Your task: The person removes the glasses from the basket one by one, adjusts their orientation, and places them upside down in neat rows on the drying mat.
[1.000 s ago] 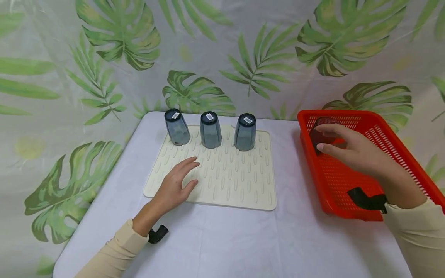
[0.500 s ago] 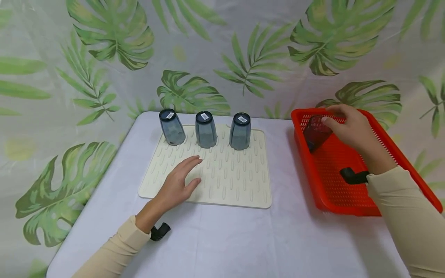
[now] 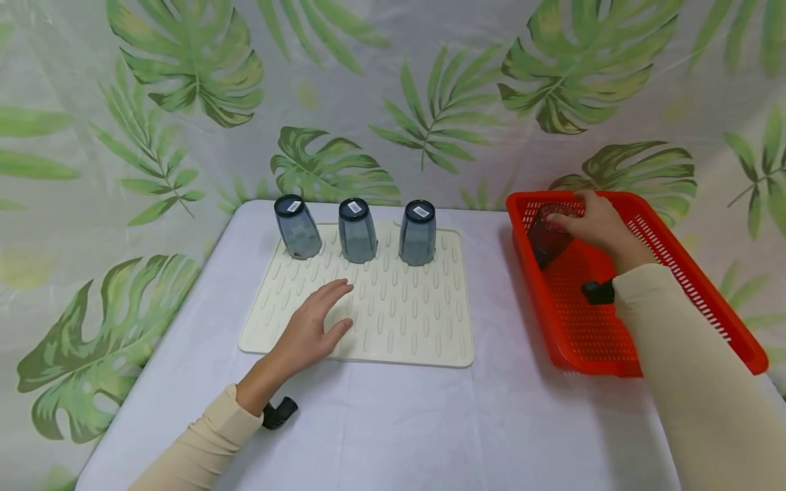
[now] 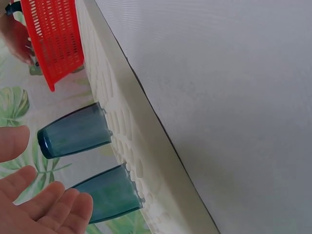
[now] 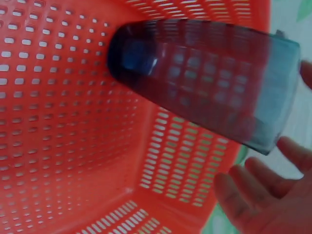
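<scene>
A dark tinted drinking glass (image 5: 195,83) leans inside the red plastic basket (image 3: 561,341), its mouth toward the basket's far rim. My right hand (image 3: 598,221) reaches over the basket, with thumb and fingers spread around the glass's mouth. In the right wrist view the fingertips (image 5: 287,146) are close to the rim; contact is unclear. My left hand (image 3: 307,334) hovers over the front left of the cream ridged drying mat (image 3: 405,320), fingers extended, holding nothing. Upside down along the mat's back edge stand three blue-grey glasses: left (image 3: 298,228), middle (image 3: 357,232) and right (image 3: 418,234).
The basket stands right of the mat on a white-covered table (image 3: 393,416). Behind the table hangs a leaf-patterned backdrop (image 3: 344,82). The basket's raised perforated walls surround the leaning glass.
My right hand has shifted from above the glass to its mouth at the basket's far side. The left hand stays over the mat. The head view has shifted slightly.
</scene>
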A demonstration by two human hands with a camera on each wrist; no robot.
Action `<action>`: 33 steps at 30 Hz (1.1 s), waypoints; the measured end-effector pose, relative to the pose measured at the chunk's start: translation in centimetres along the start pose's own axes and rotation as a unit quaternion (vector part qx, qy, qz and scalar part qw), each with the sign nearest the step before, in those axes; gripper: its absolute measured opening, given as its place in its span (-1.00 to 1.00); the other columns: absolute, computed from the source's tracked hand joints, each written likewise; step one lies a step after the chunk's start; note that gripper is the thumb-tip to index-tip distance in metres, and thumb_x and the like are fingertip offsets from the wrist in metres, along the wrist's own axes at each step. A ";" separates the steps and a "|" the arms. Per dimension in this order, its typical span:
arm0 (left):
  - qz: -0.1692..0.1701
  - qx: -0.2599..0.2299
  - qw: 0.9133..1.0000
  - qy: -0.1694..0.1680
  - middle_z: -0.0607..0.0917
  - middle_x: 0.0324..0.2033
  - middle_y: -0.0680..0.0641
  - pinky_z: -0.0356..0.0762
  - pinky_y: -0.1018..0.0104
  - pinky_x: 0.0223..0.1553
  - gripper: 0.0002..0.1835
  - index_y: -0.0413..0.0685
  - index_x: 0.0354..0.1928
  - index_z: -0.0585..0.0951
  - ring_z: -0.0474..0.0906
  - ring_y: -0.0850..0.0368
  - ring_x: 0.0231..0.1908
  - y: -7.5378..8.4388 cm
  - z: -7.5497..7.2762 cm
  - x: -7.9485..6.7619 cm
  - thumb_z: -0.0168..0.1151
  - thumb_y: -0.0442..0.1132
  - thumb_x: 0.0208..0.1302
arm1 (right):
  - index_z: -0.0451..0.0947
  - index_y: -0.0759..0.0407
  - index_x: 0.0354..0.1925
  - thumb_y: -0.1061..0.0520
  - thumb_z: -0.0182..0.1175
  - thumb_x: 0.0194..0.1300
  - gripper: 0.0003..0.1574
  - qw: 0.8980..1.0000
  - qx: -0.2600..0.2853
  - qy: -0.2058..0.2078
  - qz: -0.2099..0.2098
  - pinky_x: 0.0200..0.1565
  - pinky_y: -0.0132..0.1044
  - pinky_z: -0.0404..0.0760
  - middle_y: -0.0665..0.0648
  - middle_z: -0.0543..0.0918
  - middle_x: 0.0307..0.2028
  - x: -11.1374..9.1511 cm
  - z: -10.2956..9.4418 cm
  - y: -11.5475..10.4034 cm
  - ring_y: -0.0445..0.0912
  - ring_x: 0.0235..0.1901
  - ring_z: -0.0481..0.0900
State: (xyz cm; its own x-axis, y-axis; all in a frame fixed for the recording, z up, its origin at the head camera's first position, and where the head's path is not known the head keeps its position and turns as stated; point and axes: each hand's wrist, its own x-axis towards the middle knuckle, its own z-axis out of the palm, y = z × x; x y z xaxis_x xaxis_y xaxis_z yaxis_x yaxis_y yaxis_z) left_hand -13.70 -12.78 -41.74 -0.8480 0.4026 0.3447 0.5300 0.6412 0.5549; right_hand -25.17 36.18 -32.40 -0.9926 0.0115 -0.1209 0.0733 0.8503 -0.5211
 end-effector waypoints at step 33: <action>-0.016 -0.012 1.000 -0.019 0.40 0.39 -0.23 0.59 -0.05 0.14 -0.36 -0.22 0.40 0.36 0.35 -0.17 0.39 -0.2 -0.2 -0.8 0.29 -0.26 0.31 | -0.03 0.40 0.43 0.04 0.24 0.33 -0.04 0.998 0.040 -0.023 -0.035 0.21 0.37 0.37 0.57 0.10 0.33 1.6 2.8 0.7 0.41 0.27 0.14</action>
State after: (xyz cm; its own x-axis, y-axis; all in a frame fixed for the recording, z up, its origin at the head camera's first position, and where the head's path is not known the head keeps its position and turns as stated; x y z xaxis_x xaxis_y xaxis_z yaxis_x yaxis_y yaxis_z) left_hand -13.09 -13.40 -41.98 -0.8632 0.4077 0.2977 0.5025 0.6379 0.5836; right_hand -26.40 35.28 -35.32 -0.9901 -0.0728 -0.1198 0.0129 0.8039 -0.5947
